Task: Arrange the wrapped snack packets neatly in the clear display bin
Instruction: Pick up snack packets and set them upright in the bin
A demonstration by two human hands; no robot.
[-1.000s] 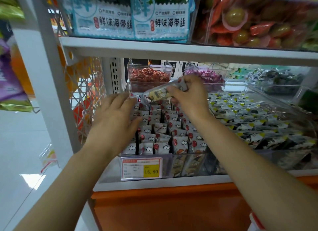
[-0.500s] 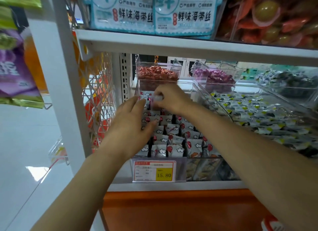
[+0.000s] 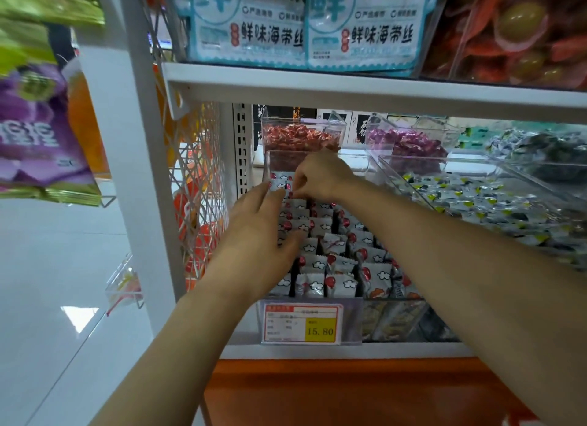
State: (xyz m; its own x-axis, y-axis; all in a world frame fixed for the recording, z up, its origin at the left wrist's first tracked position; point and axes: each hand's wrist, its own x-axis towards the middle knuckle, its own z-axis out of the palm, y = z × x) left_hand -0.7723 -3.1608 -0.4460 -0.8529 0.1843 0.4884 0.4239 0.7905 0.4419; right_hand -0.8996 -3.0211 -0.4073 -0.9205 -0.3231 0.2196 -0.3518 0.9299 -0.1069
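The right hand (image 3: 320,177), which a second ago held one packet tilted in the air above the rows, is now down at the far end of the clear display bin (image 3: 276,163), just above the middle of the frame. Its fingers (image 3: 305,184) are curled and pinch at the top edge of a back-row packet (image 3: 283,184); most of that packet is hidden behind the knuckles. The left hand (image 3: 260,235) stays on the bin's left side, now further in, with its fingers straight and close together, resting flat on the packet tops there. Judging by this, the lifted packet is being seated upright in the last row while the left hand steadies its neighbours.

The snack packets (image 3: 336,260) stand on edge in rows that fill the bin from front wall to back; they are white with a red disc and small cloud shapes, and no wording on them can be read. The price tag (image 3: 303,323) at the bin's front, lower centre, shows 15.80 on a yellow patch; its smaller print is too fine to read. The seaweed packs (image 3: 362,34) on the upper shelf, top centre, read 鲜味海带丝, with a large 鲜 cut off by the frame edge
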